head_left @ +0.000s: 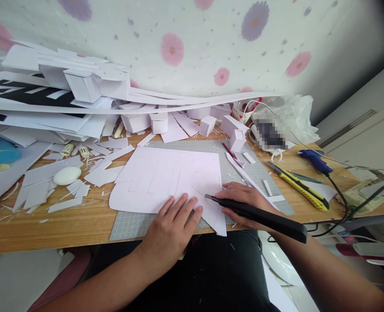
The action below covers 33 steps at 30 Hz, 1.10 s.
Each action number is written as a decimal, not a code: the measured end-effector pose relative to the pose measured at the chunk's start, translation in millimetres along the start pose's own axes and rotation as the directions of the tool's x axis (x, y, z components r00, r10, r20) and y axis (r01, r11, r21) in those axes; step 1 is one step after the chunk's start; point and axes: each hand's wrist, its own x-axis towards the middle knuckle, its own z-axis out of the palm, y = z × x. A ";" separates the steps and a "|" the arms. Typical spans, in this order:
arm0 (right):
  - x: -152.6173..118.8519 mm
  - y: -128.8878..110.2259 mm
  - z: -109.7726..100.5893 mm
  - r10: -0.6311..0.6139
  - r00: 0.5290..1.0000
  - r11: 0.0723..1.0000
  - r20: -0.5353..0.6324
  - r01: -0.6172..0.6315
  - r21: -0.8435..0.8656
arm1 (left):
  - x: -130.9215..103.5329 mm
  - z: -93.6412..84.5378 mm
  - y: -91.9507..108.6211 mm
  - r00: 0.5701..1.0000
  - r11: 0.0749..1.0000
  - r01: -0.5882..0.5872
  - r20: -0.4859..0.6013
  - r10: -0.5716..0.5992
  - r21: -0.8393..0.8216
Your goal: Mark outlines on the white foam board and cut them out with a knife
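Observation:
A large white sheet of card [166, 171] with faint ruled lines and cut slots lies on the grey cutting mat [127, 227]. My left hand [175, 225] presses on its front part, fingers stretched and apart. In my right hand [243, 203] is a black utility knife [263, 216], held between thumb and fingers. The knife's tip is over the sheet, close to a thin line to the right of my left fingertips. A pointed flap of the sheet reaches the table's front edge.
White card scraps [37, 188] and an oval white object [67, 175] lie at left. Stacked card pieces [81, 73] stand behind. At right are a yellow utility knife [304, 188], a blue glue gun [317, 161] with its cable, a red pencil [231, 151] and card strips.

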 end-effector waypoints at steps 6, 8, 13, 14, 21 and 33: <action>-9.3 0.4 -1.5 0.027 1.000 1.000 0.013 -0.027 -0.010 | -0.1 -0.2 0.4 1.000 1.000 0.002 0.011 -0.002 -0.003; -12.1 -0.1 -2.3 0.024 0.999 1.000 0.021 -0.024 -0.016 | 0.5 -0.2 0.4 1.000 1.000 0.002 0.008 -0.002 0.000; -18.5 -0.7 -4.4 0.009 1.000 0.999 0.027 -0.008 -0.043 | 1.7 -1.7 0.8 1.000 1.000 0.003 0.015 -0.003 -0.006; -20.1 -0.6 -5.0 0.014 0.999 0.999 0.031 -0.012 -0.049 | 1.8 -1.9 0.9 1.000 1.000 0.003 0.017 -0.003 -0.007; -28.9 -0.3 -10.6 -0.012 0.999 0.997 0.043 0.015 -0.070 | 1.3 -1.5 0.7 0.999 1.000 0.015 0.035 -0.015 -0.015; -38.6 -0.9 -16.0 -0.006 0.998 0.999 0.062 0.009 -0.037 | 1.5 -5.2 -0.2 0.998 0.999 0.020 0.052 -0.018 -0.030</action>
